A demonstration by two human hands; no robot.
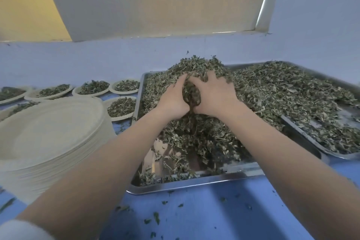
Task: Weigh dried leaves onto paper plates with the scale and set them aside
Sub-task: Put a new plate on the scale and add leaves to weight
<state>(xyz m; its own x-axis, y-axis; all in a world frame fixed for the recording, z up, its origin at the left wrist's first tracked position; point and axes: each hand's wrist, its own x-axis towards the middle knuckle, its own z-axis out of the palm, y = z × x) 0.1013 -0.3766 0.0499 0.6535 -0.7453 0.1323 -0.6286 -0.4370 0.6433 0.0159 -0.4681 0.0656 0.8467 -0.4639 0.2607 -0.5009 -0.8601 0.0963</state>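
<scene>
A large steel tray (194, 184) on the blue table holds a heap of dried green leaves (204, 134). Both my hands are pushed into the heap's far part. My left hand (172, 101) and my right hand (214, 95) are cupped side by side round a clump of dried leaves (191, 93) that they gather between them. A tall stack of bare paper plates (50, 132) stands at the left. Behind it, several paper plates filled with leaves (121, 107) lie on the table. No scale is in view.
A second steel tray (331, 148) with more leaves lies over the right end of the large one. A pale blue wall (97, 60) closes the back. Loose leaf bits (155, 218) are scattered on the blue table near the front edge.
</scene>
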